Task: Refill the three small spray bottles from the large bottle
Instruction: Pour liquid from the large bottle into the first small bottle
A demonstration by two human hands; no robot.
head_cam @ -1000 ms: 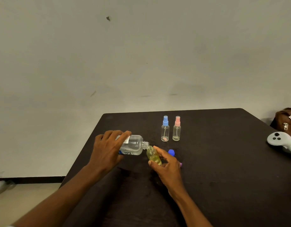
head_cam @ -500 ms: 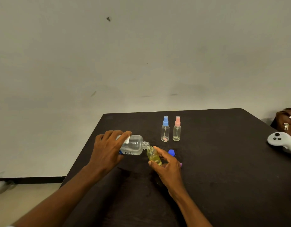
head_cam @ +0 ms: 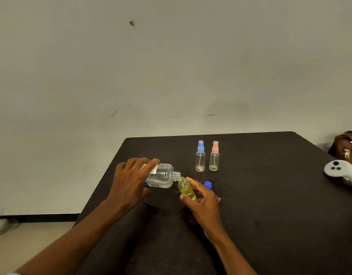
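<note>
Left hand grips tipped large bottle; right hand clasps small bottle.

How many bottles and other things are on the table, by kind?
Small spray bottles: 3 (blue-topped, pink-topped, one held open)
Large bottle: 1
Loose blue cap: 1
White controller: 1
Total: 6

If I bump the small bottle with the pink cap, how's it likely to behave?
The pink-capped bottle looks tall and narrow, so it would probably tip easily. It appears nearly empty, so likely very light. Once down, its round body could roll, perhaps into the blue-capped bottle beside it.
</note>
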